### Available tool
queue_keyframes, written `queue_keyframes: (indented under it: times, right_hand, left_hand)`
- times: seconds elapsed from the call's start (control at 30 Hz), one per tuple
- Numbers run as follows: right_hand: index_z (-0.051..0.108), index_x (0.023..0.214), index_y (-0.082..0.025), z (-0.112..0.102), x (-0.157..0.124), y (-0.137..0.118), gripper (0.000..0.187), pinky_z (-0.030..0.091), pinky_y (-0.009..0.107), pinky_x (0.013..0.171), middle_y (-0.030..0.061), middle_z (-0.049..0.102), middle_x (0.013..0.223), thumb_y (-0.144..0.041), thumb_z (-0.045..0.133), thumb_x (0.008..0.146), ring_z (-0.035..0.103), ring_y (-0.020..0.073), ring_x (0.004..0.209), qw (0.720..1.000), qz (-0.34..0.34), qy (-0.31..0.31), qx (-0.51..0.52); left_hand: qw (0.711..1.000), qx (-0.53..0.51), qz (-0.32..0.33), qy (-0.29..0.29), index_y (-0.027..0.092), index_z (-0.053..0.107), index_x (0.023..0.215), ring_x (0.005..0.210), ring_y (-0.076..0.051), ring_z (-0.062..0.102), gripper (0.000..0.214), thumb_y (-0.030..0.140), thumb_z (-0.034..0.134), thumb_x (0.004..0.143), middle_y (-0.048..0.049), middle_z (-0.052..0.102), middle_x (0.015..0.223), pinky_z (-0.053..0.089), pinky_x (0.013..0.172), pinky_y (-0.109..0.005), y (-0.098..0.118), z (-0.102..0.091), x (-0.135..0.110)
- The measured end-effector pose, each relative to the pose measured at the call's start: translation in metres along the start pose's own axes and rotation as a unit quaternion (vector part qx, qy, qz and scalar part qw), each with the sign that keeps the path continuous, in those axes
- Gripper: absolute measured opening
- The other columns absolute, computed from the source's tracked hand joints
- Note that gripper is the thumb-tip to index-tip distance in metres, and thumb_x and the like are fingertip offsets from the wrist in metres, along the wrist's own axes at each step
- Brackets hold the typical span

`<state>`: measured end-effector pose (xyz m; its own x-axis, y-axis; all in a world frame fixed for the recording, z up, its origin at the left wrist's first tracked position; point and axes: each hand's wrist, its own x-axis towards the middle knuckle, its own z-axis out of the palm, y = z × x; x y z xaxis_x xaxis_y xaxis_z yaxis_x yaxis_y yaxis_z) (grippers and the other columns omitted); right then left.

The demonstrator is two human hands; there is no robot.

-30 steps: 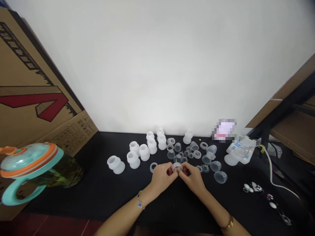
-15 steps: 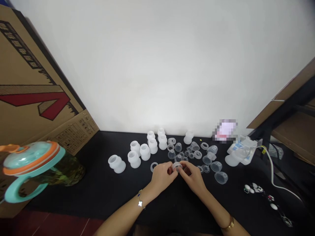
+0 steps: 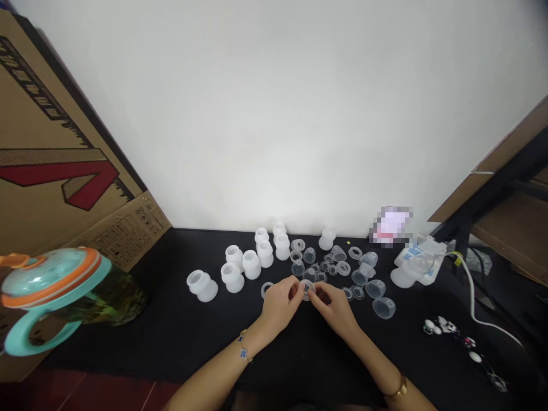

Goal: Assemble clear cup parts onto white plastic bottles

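Observation:
Between my two hands is a clear round plastic ring piece (image 3: 307, 289), its round face turned up toward me. My left hand (image 3: 280, 305) pinches its left edge, and my right hand (image 3: 334, 308) grips its right edge with thumb and fingers. Partly behind my left fingers lies a flat clear ring (image 3: 267, 290) on the black table. Just beyond my hands sit loose clear caps and rings, among them a clear dome cap (image 3: 298, 267) and a flanged ring (image 3: 343, 268). Several white bottle-shaped pieces with open necks (image 3: 232, 278) stand to the left.
A jug with a turquoise lid (image 3: 55, 279) stands at the far left before a cardboard box (image 3: 51, 142). On the right are clear cups (image 3: 384, 307), a white bottle-shaped piece with a clear top (image 3: 405, 275), a white cable (image 3: 473, 297) and a beaded string (image 3: 468, 342). A wall rises behind.
The ring piece has tilted in my fingers, so its round opening faces me more. My hands stay in nearly the same place, and the view has shifted slightly.

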<state>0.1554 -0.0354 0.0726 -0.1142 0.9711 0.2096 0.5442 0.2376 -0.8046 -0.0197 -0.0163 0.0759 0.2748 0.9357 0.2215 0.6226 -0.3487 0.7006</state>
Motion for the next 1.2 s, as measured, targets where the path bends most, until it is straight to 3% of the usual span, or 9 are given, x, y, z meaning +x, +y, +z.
queue_keyframes:
  times: [0.33, 0.53, 1.2]
  right_hand:
    - [0.069, 0.085, -0.019, 0.0013, -0.0011, 0.0016, 0.029, 0.040, 0.025, 0.053, 0.0008, 0.064, 0.066, -0.041, 0.053, 0.094, 0.056, 0.0165, 0.057, 1.000, 0.003, 0.000, -0.009]
    - [0.069, 0.087, -0.019, 0.0011, -0.0024, 0.0011, 0.030, 0.042, 0.026, 0.054, 0.0020, 0.066, 0.069, -0.043, 0.052, 0.095, 0.058, 0.0172, 0.059, 1.000, 0.003, 0.003, -0.002]
    - [0.062, 0.078, -0.020, 0.0017, -0.0035, -0.0002, 0.029, 0.039, 0.026, 0.053, 0.0005, 0.061, 0.065, -0.040, 0.050, 0.096, 0.055, 0.0157, 0.057, 0.999, -0.024, 0.010, -0.041]
  left_hand:
    - [0.999, -0.050, 0.001, 0.006, 0.021, 0.059, 0.089, 0.062, -0.013, 0.057, 0.014, 0.033, 0.053, 0.093, 0.0029, 0.062, 0.075, 0.040, 0.060, -0.023, 0.0049, 0.0000, -0.0003]
    - [0.998, -0.063, 0.011, -0.025, 0.020, 0.061, 0.080, 0.061, -0.014, 0.055, 0.021, 0.031, 0.050, 0.094, 0.0014, 0.059, 0.068, 0.039, 0.058, -0.023, 0.0023, 0.0023, 0.0006]
    - [0.993, -0.114, 0.000, -0.020, 0.019, 0.056, 0.070, 0.058, -0.012, 0.050, 0.023, 0.030, 0.054, 0.089, 0.0039, 0.055, 0.063, 0.036, 0.056, -0.022, 0.0002, 0.0020, 0.0004]
